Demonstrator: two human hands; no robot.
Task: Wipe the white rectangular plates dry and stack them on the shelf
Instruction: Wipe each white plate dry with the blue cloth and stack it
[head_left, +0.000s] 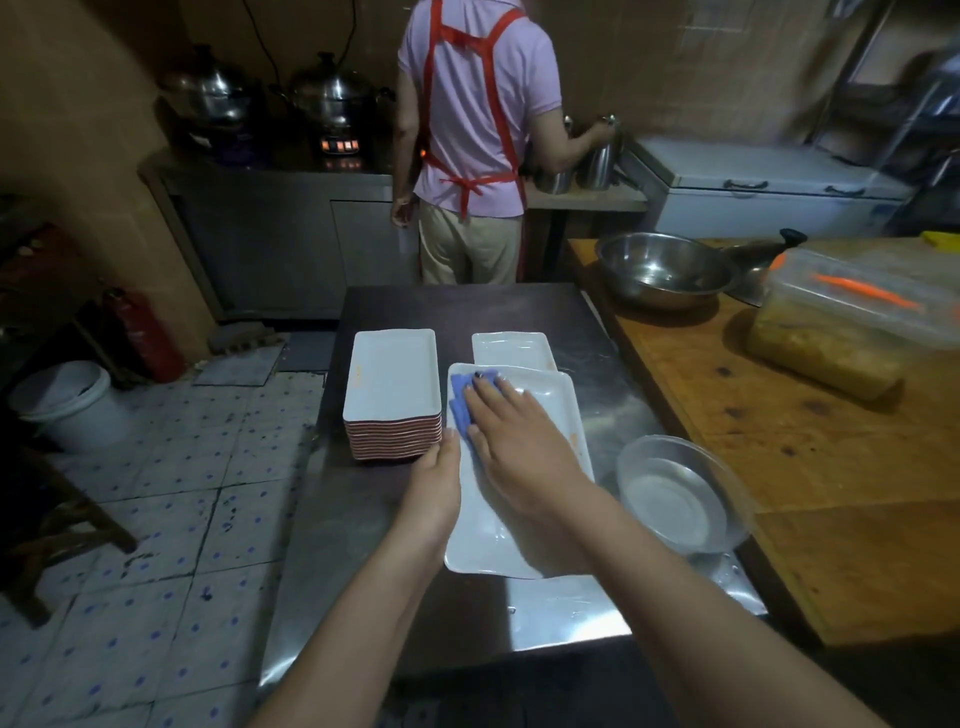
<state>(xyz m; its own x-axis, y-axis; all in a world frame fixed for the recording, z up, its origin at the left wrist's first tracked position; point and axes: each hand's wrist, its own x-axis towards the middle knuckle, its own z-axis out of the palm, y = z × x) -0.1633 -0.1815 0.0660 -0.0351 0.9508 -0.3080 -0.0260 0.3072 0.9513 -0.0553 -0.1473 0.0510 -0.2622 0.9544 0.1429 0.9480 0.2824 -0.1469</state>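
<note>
**Right grip flat on the cloth, plate held by its left rim**

I find no writing I can read. The top plate of the stack (392, 384) carries a small orange mark on its left rim. The plate (550, 410) under my grips has one like it on its right rim. Both are too small to make out. At the back a cooker display (340, 145) glows orange, its figures blurred.

My left grip (434, 480) holds the plate by its left rim, thumb on top, the fingers hidden under it. My right grip (514, 436) lies flat with fingers spread, pressing a blue cloth (460, 402) onto the plate's far left corner. The plate sits over the steel worktop (363, 519), just right of the stack. Its far edge covers the near edge of a second plate (514, 351). My right forearm crosses the plate's near right part and hides it.

A clear bowl (675, 493) stands just right of the plate. Beyond it, a wooden table (779, 415) bears a steel bowl (662, 270) and a plastic tub (852, 322) with orange clips. Past the worktop's far end a person (467, 130) in a red apron stands with their back to me, at a counter with two lidded pots (332, 93). On the tiled floor to the left are a white bucket (67, 405) and a red extinguisher (140, 332).
</note>
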